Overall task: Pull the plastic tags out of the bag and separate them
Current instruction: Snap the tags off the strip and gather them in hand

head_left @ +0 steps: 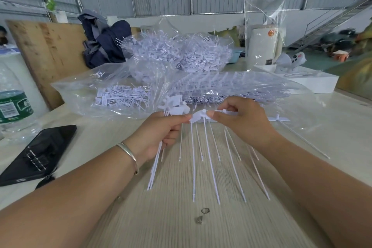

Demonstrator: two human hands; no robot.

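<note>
Pale wood surface (181,217) bare near us. Our left hand (161,135) grips separated tags (156,169); right hand (239,119) pinches tag strip (203,116). Bag (124,94) just behind; phone (38,153) at left edge.

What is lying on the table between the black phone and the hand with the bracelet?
In the head view, nothing lies there: between the phone and the left hand only the bare pale table shows. The plastic tags hang further right.
</note>
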